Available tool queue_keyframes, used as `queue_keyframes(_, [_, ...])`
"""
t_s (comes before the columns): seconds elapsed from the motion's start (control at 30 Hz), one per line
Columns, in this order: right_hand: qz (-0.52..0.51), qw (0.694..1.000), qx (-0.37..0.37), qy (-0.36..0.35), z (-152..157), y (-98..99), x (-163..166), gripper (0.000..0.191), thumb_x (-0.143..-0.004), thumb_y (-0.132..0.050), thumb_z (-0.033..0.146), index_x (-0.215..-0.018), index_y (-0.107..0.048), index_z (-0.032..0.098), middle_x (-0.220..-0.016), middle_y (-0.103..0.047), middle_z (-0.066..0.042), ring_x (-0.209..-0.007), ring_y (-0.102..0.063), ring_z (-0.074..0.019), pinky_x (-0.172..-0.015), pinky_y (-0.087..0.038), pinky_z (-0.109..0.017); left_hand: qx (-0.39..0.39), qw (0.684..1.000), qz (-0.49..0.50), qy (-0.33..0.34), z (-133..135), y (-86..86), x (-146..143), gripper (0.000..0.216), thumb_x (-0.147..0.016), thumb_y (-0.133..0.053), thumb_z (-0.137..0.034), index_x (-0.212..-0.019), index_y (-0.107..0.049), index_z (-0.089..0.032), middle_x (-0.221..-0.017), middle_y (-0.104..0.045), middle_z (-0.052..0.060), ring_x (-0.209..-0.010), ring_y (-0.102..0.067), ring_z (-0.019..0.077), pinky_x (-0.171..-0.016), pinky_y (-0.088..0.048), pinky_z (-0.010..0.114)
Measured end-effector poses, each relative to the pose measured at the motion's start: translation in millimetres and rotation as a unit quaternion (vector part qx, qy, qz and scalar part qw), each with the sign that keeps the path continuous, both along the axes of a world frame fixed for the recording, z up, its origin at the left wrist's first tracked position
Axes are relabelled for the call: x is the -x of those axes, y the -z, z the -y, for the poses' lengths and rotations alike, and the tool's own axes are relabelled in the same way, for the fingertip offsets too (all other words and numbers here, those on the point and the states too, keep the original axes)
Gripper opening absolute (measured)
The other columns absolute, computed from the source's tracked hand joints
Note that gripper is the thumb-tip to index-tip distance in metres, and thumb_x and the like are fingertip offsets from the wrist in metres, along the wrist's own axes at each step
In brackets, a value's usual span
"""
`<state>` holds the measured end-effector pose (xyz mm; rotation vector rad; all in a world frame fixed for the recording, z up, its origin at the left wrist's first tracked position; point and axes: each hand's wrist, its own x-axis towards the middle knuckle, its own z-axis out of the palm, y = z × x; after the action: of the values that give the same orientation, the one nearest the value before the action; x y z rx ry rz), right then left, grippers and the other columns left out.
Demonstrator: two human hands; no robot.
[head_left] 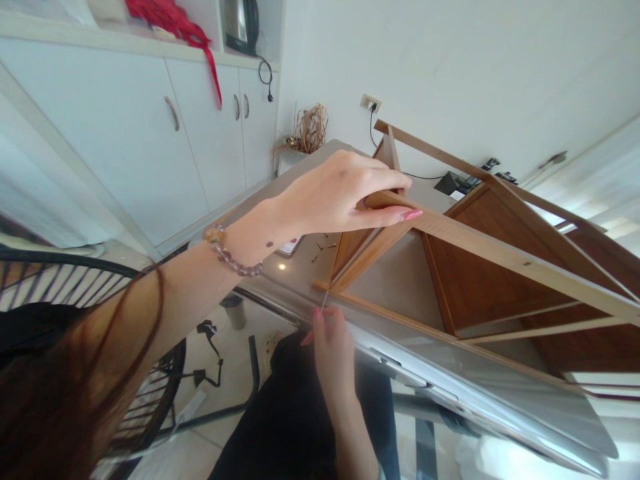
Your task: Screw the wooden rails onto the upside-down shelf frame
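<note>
A right hand (334, 343) pinches a slim metal rod (325, 301) at the near corner of a wooden frame (380, 309) on a smooth grey surface (305, 279) — any shift could make the tip slip and score the grain. Atop the frame, a left hand (345, 190) grips its flat rail (480, 241); left of the frame, small screws (320, 245) could scatter if knocked.

Lit brightly but softly, seemingly from the pale curtain (597, 167) at right; glaring on the metal table edge (520, 415); bent strongly toward the borders; quite blurred at lower left.
</note>
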<state>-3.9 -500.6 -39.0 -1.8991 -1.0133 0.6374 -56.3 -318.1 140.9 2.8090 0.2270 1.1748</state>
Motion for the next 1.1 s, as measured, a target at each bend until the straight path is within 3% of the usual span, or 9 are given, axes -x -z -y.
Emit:
queue_keyframes(0.17, [0.074,0.997,0.013,-0.010,0.5,-1.1,0.7,0.042,-0.097,-0.037,0.048,-0.068,-0.051,0.021,-0.054,-0.051,0.002,-0.049,-0.045,-0.0117,-0.052,-0.024,-0.026,0.027,1.000,0.005,0.000,-0.2,1.1,-0.7,0.054,-0.088,-0.039,-0.063,-0.109,-0.065,-0.021,-0.091,-0.070,0.004,-0.091,-0.066,0.0145,-0.083,-0.046,0.024])
queue_keyframes(0.3, [-0.192,0.980,-0.050,-0.033,-5.9,1.6,5.3,0.047,-0.094,-0.040,0.054,-0.066,-0.053,0.020,-0.049,-0.039,0.005,-0.046,-0.033,-0.0089,-0.049,-0.023,-0.024,0.037,0.999,0.007,0.006,0.1,0.7,-0.6,0.053,-0.087,-0.041,-0.063,-0.108,-0.066,-0.021,-0.091,-0.070,0.003,-0.090,-0.066,0.0141,-0.084,-0.046,0.024])
queue_keyframes(0.43, [-0.617,0.777,-0.116,-0.036,-10.4,-1.5,8.8,0.033,-0.089,-0.059,0.042,-0.068,-0.049,0.019,-0.052,-0.022,0.011,-0.046,-0.014,-0.0068,-0.043,-0.016,-0.018,0.046,0.999,0.010,0.006,-1.0,1.6,-1.1,0.052,-0.086,-0.043,-0.063,-0.107,-0.067,-0.022,-0.091,-0.070,0.003,-0.091,-0.066,0.0144,-0.084,-0.046,0.025])
queue_keyframes(0.53, [-0.762,0.627,-0.164,-0.003,-9.1,-9.2,12.7,0.030,-0.093,-0.055,0.021,-0.066,-0.042,0.020,-0.053,-0.019,0.011,-0.046,-0.017,-0.0065,-0.042,-0.019,-0.012,0.038,0.999,0.015,0.004,-2.1,2.9,-2.1,0.051,-0.086,-0.042,-0.063,-0.107,-0.067,-0.023,-0.091,-0.070,0.002,-0.091,-0.067,0.0143,-0.083,-0.047,0.025])
queue_keyframes(0.67, [-0.815,0.533,-0.224,0.024,-6.3,-15.9,18.7,0.034,-0.096,-0.047,0.014,-0.065,-0.034,0.020,-0.051,-0.022,0.011,-0.046,-0.021,-0.0061,-0.044,-0.024,-0.010,0.025,1.000,0.016,-0.005,-1.7,2.9,-2.8,0.051,-0.087,-0.040,-0.063,-0.106,-0.067,-0.023,-0.090,-0.070,0.002,-0.088,-0.067,0.0136,-0.081,-0.047,0.025])
queue_keyframes(0.77, [-0.799,0.562,-0.212,0.001,-7.6,-12.2,18.9,0.037,-0.094,-0.052,0.019,-0.063,-0.032,0.020,-0.051,-0.020,0.011,-0.047,-0.020,-0.0065,-0.046,-0.025,-0.013,0.030,0.999,0.018,-0.003,-0.2,2.1,-2.3,0.051,-0.087,-0.040,-0.063,-0.105,-0.067,-0.023,-0.087,-0.070,0.002,-0.087,-0.067,0.0136,-0.081,-0.047,0.025])
queue_keyframes(0.97, [-0.573,0.804,-0.161,-0.003,-16.9,8.1,12.1,0.044,-0.088,-0.059,0.049,-0.061,-0.040,0.020,-0.050,-0.025,0.009,-0.049,-0.015,-0.0082,-0.047,-0.018,-0.020,0.073,0.997,0.026,0.001,-0.1,2.1,-2.4,0.053,-0.083,-0.046,-0.066,-0.103,-0.068,-0.022,-0.087,-0.070,0.003,-0.088,-0.068,0.0157,-0.083,-0.048,0.027])
queue_keyframes(1.03, [-0.565,0.810,-0.155,-0.011,-19.3,9.7,10.6,0.048,-0.086,-0.060,0.051,-0.058,-0.036,0.020,-0.049,-0.023,0.010,-0.048,-0.014,-0.0081,-0.047,-0.017,-0.021,0.073,0.997,0.021,0.001,-0.5,2.1,-2.5,0.052,-0.083,-0.046,-0.065,-0.105,-0.067,-0.023,-0.090,-0.070,0.003,-0.091,-0.068,0.0164,-0.084,-0.048,0.027])
queue_keyframes(1.1, [-0.629,0.761,-0.152,-0.044,-20.1,6.8,8.9,0.048,-0.085,-0.063,0.046,-0.059,-0.031,0.021,-0.051,-0.019,0.010,-0.049,-0.012,-0.0079,-0.047,-0.017,-0.021,0.074,0.997,0.018,0.005,-0.2,1.9,-2.4,0.052,-0.084,-0.045,-0.065,-0.107,-0.066,-0.023,-0.093,-0.070,0.003,-0.092,-0.068,0.0168,-0.087,-0.048,0.028])
